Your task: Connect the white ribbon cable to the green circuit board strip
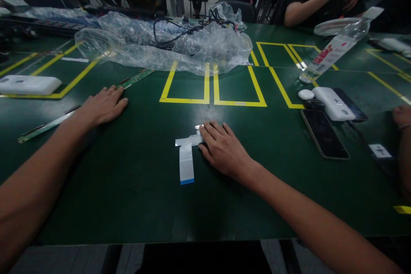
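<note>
A white flat ribbon cable (186,160) with a blue end lies folded on the green table in front of me. Over its upper right end rests my right hand (224,147), fingers stretched out and palm down; part of the cable is hidden beneath. My left hand (104,105) lies flat with its fingers apart, holding nothing visible. Its fingertips touch or nearly touch one narrow green circuit board strip (139,78); I cannot tell which. Another circuit board strip (48,125) lies partly behind my left forearm.
Clear plastic wrapping (160,47) with black cables spreads across the back. At right are a tilted bottle (334,53), a phone (325,133) and a white device (334,103). Another white device (30,84) lies left. A person's hand (403,115) shows at the right edge. Yellow tape (184,101) marks the tabletop.
</note>
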A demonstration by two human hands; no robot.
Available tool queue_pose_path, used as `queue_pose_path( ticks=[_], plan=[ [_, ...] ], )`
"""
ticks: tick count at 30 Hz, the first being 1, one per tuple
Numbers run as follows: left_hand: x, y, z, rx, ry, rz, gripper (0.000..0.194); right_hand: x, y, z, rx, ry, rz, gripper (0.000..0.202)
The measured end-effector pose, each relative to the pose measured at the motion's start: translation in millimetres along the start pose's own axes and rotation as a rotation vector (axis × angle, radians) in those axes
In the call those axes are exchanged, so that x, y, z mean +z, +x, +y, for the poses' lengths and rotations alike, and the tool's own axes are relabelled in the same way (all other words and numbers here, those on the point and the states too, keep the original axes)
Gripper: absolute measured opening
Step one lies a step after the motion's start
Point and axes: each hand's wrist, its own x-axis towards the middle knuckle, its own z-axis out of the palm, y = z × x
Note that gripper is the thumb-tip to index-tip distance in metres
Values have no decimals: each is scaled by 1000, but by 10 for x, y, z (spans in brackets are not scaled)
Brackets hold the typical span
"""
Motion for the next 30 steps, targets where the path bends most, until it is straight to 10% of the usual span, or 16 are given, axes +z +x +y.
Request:
queue_pose_path(
  ticks=[3, 8, 12, 30],
  plan=[
    [-83, -36, 537, -1, 13, -46, 72, 29, 11, 25, -18, 7, -8, 64],
    [-179, -219, 1615, 390, 51, -36, 67, 38, 22, 60, -33, -7, -12, 64],
    [-214, -393, 2104, 567, 50, -55, 67, 29, 31, 60, -33, -20, -5, 66],
    [-187, -471, 2116, 752, -94, 78, 57, 68, 69, 81, -18, 37, -18, 73]
  ],
)
